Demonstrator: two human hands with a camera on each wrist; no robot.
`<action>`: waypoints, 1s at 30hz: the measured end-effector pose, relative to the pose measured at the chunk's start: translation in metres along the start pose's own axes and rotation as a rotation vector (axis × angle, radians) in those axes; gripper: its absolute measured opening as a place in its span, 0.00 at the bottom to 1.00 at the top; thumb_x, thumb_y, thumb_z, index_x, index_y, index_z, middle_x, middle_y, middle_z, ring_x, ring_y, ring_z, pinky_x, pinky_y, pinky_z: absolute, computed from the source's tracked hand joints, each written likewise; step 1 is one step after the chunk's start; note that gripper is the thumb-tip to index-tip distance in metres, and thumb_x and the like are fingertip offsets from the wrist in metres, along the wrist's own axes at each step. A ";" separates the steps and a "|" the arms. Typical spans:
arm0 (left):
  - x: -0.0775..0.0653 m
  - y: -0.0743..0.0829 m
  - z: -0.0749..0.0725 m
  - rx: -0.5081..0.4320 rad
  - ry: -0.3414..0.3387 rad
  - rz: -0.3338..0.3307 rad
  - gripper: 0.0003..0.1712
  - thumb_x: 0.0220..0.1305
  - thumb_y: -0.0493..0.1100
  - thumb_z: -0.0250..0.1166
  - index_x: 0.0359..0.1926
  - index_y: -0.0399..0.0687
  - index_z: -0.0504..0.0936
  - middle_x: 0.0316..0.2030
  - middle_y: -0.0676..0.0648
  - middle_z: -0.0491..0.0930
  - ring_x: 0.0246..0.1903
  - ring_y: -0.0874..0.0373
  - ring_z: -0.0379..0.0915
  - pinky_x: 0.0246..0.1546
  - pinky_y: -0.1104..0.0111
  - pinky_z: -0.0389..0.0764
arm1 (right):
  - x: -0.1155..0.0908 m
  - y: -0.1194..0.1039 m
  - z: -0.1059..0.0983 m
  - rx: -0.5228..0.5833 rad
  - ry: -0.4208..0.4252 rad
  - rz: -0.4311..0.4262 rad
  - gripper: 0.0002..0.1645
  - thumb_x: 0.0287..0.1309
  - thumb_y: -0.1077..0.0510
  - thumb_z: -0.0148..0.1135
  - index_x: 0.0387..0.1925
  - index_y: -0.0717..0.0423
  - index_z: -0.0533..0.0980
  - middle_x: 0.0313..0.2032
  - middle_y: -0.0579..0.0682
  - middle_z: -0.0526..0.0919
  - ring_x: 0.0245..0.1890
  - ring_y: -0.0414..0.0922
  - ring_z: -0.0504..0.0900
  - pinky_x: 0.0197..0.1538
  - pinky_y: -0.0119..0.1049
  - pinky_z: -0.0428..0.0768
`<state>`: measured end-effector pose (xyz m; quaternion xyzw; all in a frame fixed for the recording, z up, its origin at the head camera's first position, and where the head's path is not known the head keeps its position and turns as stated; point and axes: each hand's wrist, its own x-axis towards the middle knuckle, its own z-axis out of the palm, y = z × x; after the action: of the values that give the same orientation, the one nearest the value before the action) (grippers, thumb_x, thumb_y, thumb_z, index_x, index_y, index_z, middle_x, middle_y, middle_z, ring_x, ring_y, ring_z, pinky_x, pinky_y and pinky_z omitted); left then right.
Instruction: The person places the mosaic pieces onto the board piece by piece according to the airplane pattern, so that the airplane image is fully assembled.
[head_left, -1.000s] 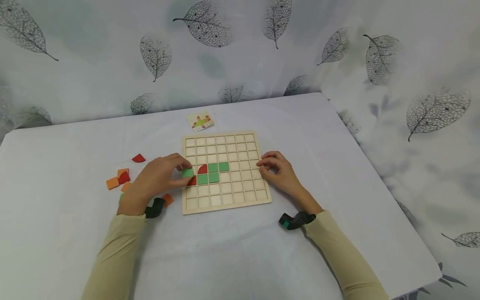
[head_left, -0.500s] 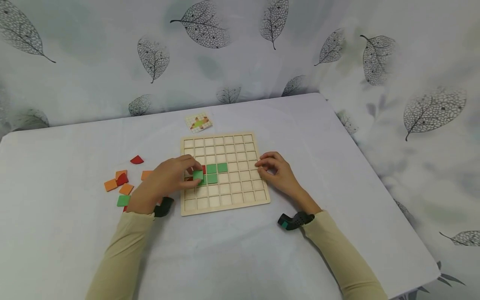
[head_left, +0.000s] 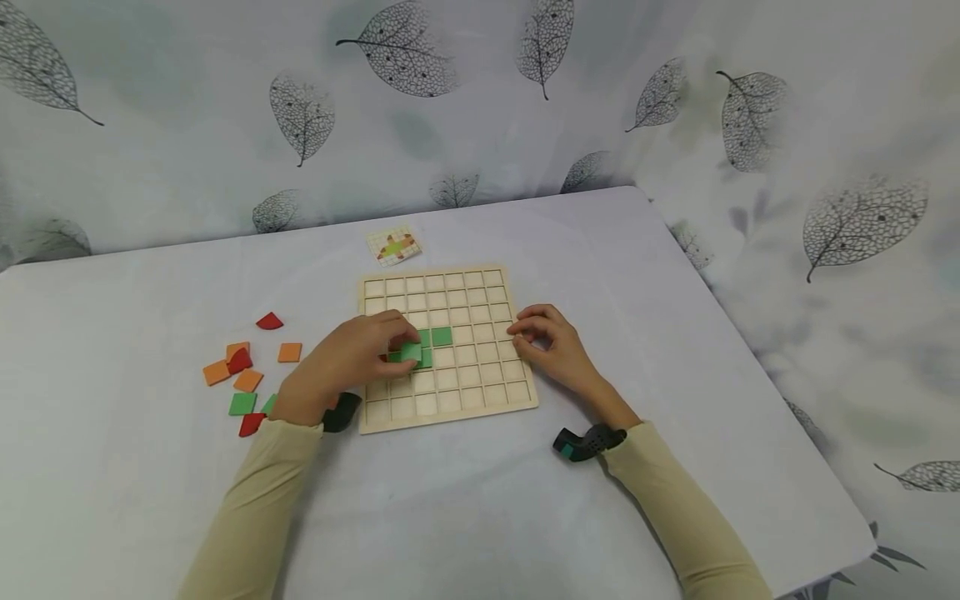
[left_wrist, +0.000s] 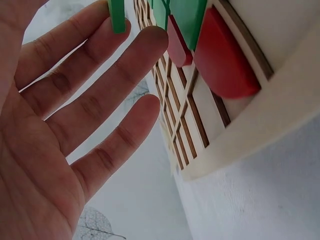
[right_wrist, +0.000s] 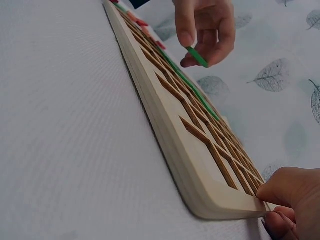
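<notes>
Over the grid board (head_left: 447,379), the left hand (head_left: 360,354) suspends a green tile (head_left: 411,352), grip narrowed on its edges. Step in hand: apparently placement, calling next for alignment and lowering. Tile face points upward; being square, it lacks a long axis. Right hand (head_left: 551,342): grip holding the board's edge.

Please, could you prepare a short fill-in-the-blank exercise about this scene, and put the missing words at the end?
1. The left hand pinches a square tile coloured ____ above the board.
2. The right hand is at the board's ____ edge, as the person sees it.
3. The loose pieces lie on the person's ____ side of the board.
4. The visible loose piece farthest from the person is coloured ____.

Missing words: green; right; left; red.
</notes>
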<state>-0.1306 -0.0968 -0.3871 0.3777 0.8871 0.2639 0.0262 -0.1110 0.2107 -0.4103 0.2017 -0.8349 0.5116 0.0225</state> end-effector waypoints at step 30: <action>0.023 0.018 0.025 0.035 0.014 0.000 0.14 0.59 0.44 0.70 0.43 0.43 0.84 0.41 0.48 0.81 0.39 0.55 0.77 0.48 0.58 0.75 | 0.000 -0.005 0.000 -0.021 -0.006 0.002 0.09 0.57 0.75 0.61 0.40 0.75 0.80 0.50 0.72 0.73 0.38 0.56 0.77 0.44 0.41 0.77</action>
<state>-0.1286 -0.0595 -0.3966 0.3760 0.8918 0.2511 0.0133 -0.1096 0.2084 -0.4064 0.2021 -0.8405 0.5022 0.0213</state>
